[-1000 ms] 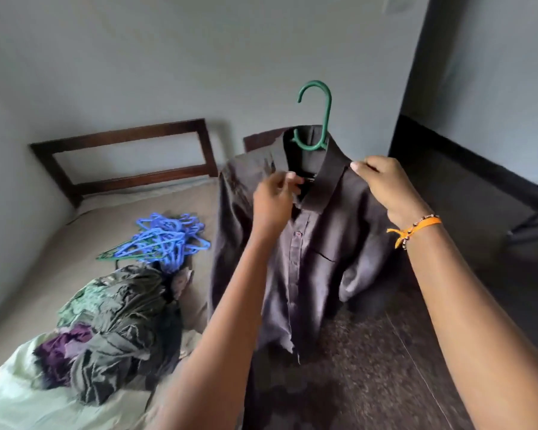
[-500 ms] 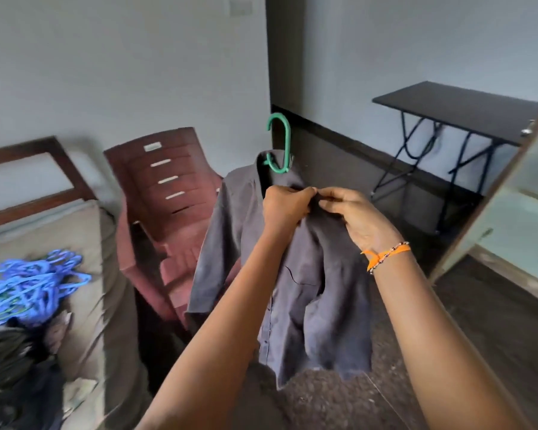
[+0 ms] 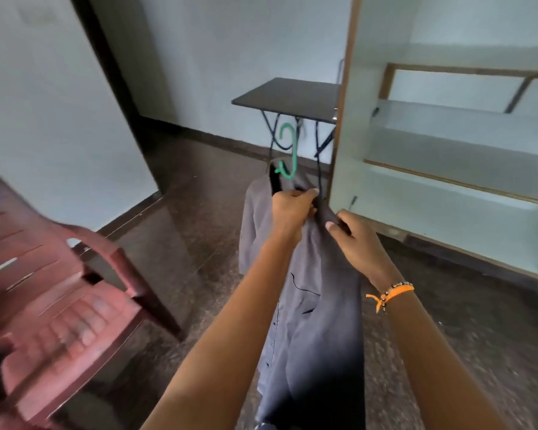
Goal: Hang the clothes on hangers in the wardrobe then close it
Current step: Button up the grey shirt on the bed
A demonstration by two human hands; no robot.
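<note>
A dark grey shirt (image 3: 308, 321) hangs from a green hanger (image 3: 288, 150) in front of me, its hook sticking up above the collar. My left hand (image 3: 288, 212) grips the shirt at the collar, just under the hook. My right hand (image 3: 359, 240), with an orange band on the wrist, pinches the collar on the right side. The wardrobe (image 3: 448, 144) stands open at the right, with pale shelves and a wooden edge. Its rail is not in sight.
A red plastic chair (image 3: 59, 290) stands at the lower left. A small black table (image 3: 289, 96) with curled metal legs stands at the back, beside the wardrobe. The floor between them is dark speckled stone.
The view has swung right, away from the bed and its pile of clothes, past the chair to the open wardrobe. Both hands kept hold of the shirt's collar and carried it along.
</note>
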